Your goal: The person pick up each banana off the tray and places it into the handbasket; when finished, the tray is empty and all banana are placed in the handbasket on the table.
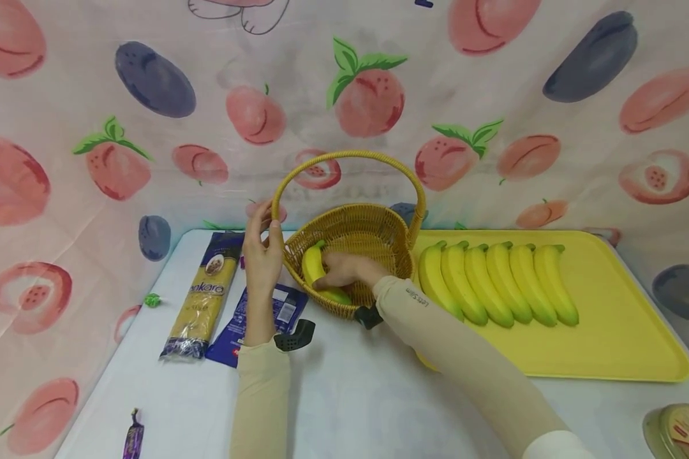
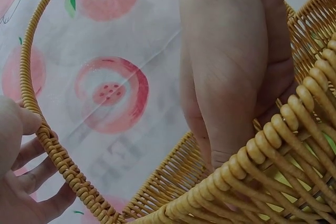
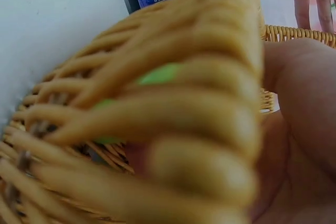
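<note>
A yellow wicker basket (image 1: 367, 220) with a tall arched handle (image 1: 350, 154) stands against the fruit-patterned backdrop. My left hand (image 1: 263, 261) holds the foot of that handle on the left side, its thumb and fingers about the cane in the left wrist view. Inside the basket my right hand (image 1: 347, 269) grips a yellow banana (image 1: 312, 264) with green ends, which lies along the left wall. Woven cane hides most of the right fingers in the right wrist view. Several more bananas (image 1: 496, 287) lie side by side on a yellow tray (image 1: 626, 312) to the right.
Left of the basket lie a pasta packet (image 1: 201, 306) and a blue packet (image 1: 241, 325). A small green ball (image 1: 152, 299) and a purple-wrapped sweet (image 1: 133, 440) are farther left. A round lidded tub (image 1: 683, 430) sits at the front right.
</note>
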`<state>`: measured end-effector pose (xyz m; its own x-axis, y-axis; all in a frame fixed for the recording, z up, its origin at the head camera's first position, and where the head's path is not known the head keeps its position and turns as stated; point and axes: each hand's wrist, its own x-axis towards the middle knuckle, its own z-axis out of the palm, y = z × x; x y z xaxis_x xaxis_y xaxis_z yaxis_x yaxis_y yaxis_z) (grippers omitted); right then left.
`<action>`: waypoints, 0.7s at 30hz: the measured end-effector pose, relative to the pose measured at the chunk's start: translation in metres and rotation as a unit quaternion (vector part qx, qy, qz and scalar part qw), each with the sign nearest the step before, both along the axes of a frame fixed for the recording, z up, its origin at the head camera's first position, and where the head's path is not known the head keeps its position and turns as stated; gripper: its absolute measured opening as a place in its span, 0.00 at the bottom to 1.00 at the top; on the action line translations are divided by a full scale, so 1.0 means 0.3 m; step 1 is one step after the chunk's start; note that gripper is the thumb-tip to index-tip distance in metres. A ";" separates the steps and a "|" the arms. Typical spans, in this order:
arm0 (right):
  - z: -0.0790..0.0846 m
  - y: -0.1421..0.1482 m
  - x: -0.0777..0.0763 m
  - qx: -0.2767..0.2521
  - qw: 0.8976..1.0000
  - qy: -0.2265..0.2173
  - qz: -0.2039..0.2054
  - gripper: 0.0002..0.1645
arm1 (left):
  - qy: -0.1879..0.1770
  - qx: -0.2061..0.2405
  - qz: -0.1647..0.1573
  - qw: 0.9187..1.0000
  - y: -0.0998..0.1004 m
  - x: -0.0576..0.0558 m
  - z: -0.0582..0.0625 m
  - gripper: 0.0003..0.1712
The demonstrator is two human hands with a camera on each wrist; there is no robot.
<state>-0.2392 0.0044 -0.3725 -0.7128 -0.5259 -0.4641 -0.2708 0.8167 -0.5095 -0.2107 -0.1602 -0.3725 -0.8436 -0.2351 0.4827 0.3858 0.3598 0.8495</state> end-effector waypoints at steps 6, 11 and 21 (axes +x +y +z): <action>0.000 0.020 0.010 -0.005 1.000 0.013 -0.005 0.29 | -0.008 0.002 -0.005 1.000 0.002 0.004 0.001 0.21; 0.002 0.048 0.025 -0.010 0.999 0.027 -0.020 0.36 | -0.005 -0.002 -0.004 1.000 0.003 0.003 -0.001 0.21; 0.028 0.134 0.068 -0.056 0.996 0.065 -0.022 0.31 | 0.005 0.003 -0.018 1.000 -0.003 -0.002 -0.006 0.22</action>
